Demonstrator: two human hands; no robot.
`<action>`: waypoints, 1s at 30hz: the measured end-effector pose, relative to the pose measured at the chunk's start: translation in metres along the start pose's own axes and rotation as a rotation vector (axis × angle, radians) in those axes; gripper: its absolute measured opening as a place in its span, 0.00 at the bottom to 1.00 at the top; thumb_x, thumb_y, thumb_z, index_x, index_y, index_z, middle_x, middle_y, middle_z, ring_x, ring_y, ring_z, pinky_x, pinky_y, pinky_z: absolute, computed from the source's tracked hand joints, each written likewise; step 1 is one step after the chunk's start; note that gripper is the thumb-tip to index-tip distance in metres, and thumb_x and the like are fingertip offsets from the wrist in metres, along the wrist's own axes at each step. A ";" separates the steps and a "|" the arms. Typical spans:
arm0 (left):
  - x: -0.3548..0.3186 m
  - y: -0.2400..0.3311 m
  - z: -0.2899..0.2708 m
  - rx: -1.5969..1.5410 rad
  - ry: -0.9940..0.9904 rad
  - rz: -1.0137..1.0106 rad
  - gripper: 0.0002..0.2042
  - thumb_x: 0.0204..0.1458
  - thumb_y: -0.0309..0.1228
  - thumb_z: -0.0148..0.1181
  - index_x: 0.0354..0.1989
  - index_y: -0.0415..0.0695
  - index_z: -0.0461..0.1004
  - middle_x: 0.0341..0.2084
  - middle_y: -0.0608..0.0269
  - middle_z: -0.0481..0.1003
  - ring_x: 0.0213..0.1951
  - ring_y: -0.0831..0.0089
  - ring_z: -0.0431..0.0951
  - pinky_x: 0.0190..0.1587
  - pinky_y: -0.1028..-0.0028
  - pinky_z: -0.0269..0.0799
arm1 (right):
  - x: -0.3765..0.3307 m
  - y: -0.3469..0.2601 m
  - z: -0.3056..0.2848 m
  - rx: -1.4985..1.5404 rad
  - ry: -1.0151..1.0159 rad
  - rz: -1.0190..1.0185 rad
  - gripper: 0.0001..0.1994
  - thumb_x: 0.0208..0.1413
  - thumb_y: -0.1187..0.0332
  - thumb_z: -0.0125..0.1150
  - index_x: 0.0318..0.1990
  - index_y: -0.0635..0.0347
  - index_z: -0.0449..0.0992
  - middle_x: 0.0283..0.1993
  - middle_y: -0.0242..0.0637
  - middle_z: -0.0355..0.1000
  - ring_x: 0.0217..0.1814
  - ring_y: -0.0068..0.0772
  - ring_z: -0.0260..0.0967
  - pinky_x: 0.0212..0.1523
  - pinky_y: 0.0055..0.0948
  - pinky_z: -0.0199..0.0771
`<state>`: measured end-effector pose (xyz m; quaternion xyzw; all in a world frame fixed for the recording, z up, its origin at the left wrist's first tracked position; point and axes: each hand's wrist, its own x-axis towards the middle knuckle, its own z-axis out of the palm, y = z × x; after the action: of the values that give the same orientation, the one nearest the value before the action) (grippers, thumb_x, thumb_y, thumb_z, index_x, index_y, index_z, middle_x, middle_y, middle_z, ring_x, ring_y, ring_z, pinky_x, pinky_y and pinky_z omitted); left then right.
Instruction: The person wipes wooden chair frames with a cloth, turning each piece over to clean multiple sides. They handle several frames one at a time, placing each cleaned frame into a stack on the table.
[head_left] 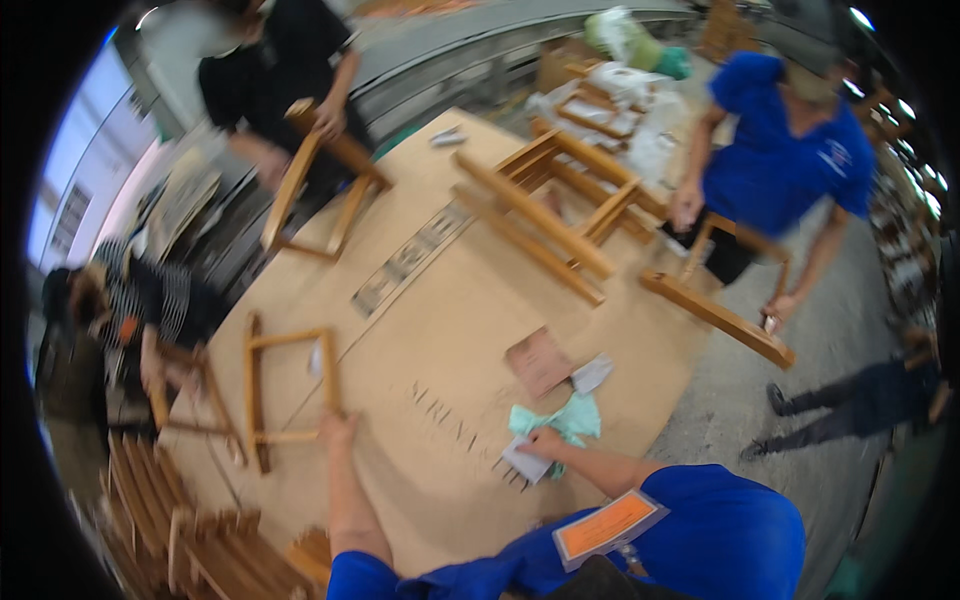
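Note:
My left hand (338, 428) grips the near corner of a small wooden chair frame (272, 385) that lies flat on the cardboard-covered table (430, 330). My right hand (545, 442) rests on a light green cloth (565, 420) and pinches a small white piece of paper (525, 462) at its near side. A brown square of sandpaper (538, 360) and a grey-white scrap (592, 373) lie just beyond the cloth.
Across the table lies a larger wooden chair frame (560, 205). A person in blue (790, 150) holds a chair part (720, 315) at the right. A person in black (285, 70) handles another frame (320, 180) at the far left. Stacked wooden parts (190, 530) sit at lower left.

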<state>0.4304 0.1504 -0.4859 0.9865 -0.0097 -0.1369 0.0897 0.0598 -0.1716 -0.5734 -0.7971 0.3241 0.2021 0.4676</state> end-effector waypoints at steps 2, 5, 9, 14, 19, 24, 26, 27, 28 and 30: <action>-0.038 0.003 0.018 0.087 0.108 0.072 0.25 0.43 0.48 0.68 0.43 0.42 0.75 0.39 0.51 0.78 0.44 0.53 0.77 0.47 0.55 0.72 | -0.001 0.000 0.000 0.031 0.040 -0.012 0.24 0.37 0.45 0.73 0.25 0.61 0.80 0.26 0.40 0.77 0.26 0.34 0.74 0.30 0.35 0.73; -0.095 0.010 0.041 0.137 -0.014 0.022 0.16 0.48 0.43 0.62 0.36 0.43 0.79 0.37 0.52 0.78 0.42 0.56 0.78 0.43 0.57 0.74 | -0.002 0.002 -0.001 -0.025 0.124 -0.075 0.24 0.37 0.45 0.73 0.23 0.61 0.78 0.23 0.40 0.76 0.23 0.33 0.72 0.28 0.34 0.73; -0.187 0.011 0.064 0.060 -0.080 0.141 0.11 0.49 0.34 0.61 0.38 0.42 0.74 0.36 0.53 0.76 0.43 0.55 0.76 0.48 0.57 0.68 | 0.000 0.001 -0.006 0.054 0.036 -0.069 0.23 0.40 0.49 0.73 0.19 0.62 0.75 0.18 0.37 0.71 0.19 0.29 0.66 0.23 0.33 0.66; -0.274 0.001 0.067 -0.081 -0.113 0.280 0.12 0.48 0.32 0.62 0.38 0.41 0.69 0.35 0.52 0.75 0.44 0.53 0.75 0.53 0.53 0.62 | 0.005 0.000 -0.011 0.037 0.005 -0.065 0.21 0.44 0.51 0.72 0.23 0.63 0.77 0.21 0.34 0.73 0.22 0.26 0.67 0.25 0.31 0.67; -0.319 -0.004 -0.005 -0.236 -0.252 0.401 0.13 0.51 0.32 0.61 0.42 0.40 0.71 0.36 0.50 0.75 0.42 0.56 0.75 0.51 0.59 0.66 | 0.010 0.003 -0.012 0.145 -0.062 -0.019 0.17 0.50 0.54 0.68 0.29 0.63 0.78 0.26 0.35 0.74 0.26 0.26 0.67 0.29 0.31 0.67; -0.323 -0.030 -0.127 -0.774 -0.382 0.269 0.17 0.54 0.35 0.62 0.49 0.40 0.73 0.37 0.61 0.77 0.38 0.73 0.74 0.44 0.73 0.70 | 0.009 0.009 -0.008 0.495 -0.151 0.010 0.15 0.58 0.61 0.59 0.44 0.64 0.76 0.39 0.36 0.77 0.37 0.29 0.72 0.39 0.31 0.71; -0.313 -0.046 -0.159 -0.813 -0.408 0.171 0.18 0.53 0.35 0.65 0.48 0.40 0.74 0.33 0.67 0.76 0.34 0.81 0.71 0.38 0.77 0.69 | 0.004 0.011 -0.007 0.629 -0.218 0.067 0.14 0.58 0.62 0.59 0.44 0.64 0.75 0.39 0.35 0.77 0.37 0.29 0.72 0.39 0.31 0.71; -0.307 -0.052 -0.169 -0.753 -0.385 0.212 0.17 0.51 0.34 0.66 0.47 0.39 0.74 0.32 0.69 0.75 0.33 0.81 0.71 0.38 0.77 0.69 | 0.000 0.012 -0.008 0.641 -0.215 0.055 0.14 0.58 0.63 0.59 0.45 0.63 0.75 0.39 0.35 0.76 0.36 0.28 0.72 0.38 0.31 0.72; -0.305 -0.058 -0.174 -0.694 -0.365 0.253 0.17 0.50 0.34 0.67 0.46 0.39 0.74 0.30 0.70 0.75 0.32 0.81 0.71 0.37 0.77 0.69 | -0.005 0.012 -0.009 0.567 -0.166 -0.023 0.13 0.58 0.64 0.59 0.45 0.63 0.75 0.38 0.35 0.76 0.35 0.28 0.72 0.38 0.30 0.72; -0.306 -0.066 -0.181 -0.510 -0.413 0.280 0.17 0.49 0.36 0.68 0.42 0.39 0.75 0.29 0.69 0.74 0.31 0.81 0.71 0.36 0.77 0.68 | -0.017 0.013 -0.013 0.514 -0.157 -0.089 0.12 0.57 0.65 0.60 0.44 0.63 0.76 0.38 0.34 0.76 0.34 0.27 0.72 0.37 0.29 0.72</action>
<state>0.1852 0.2599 -0.2443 0.8729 -0.1285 -0.3179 0.3470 0.0386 -0.1819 -0.5641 -0.6476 0.2920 0.1538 0.6867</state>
